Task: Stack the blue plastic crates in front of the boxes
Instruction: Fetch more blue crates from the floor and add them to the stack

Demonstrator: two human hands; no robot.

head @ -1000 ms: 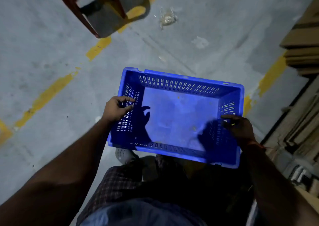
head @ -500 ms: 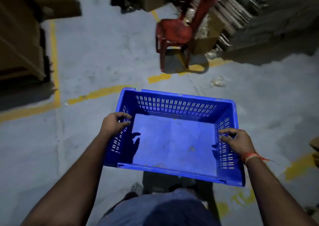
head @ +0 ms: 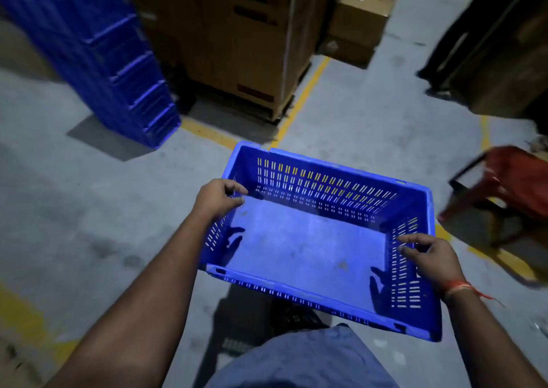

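Observation:
I carry an empty blue slotted crate [head: 308,248] level at waist height. My left hand [head: 218,197] grips its left end wall over the rim. At the opposite end my right hand [head: 430,258] grips the right wall, fingers curled inside. A tall stack of blue crates [head: 98,49] stands on the floor at the upper left. Just right of that stack rise large brown cardboard boxes [head: 237,31].
A red plastic chair [head: 504,192] stands close on the right. Smaller cardboard boxes [head: 358,19] sit behind the big ones, and dark stacked material [head: 498,40] fills the upper right. Yellow lines [head: 299,103] mark the grey concrete floor.
My view has swung left: the crate stack and big boxes have come into sight ahead, and the red chair has shifted to the right edge. Both hands keep their hold on the crate.

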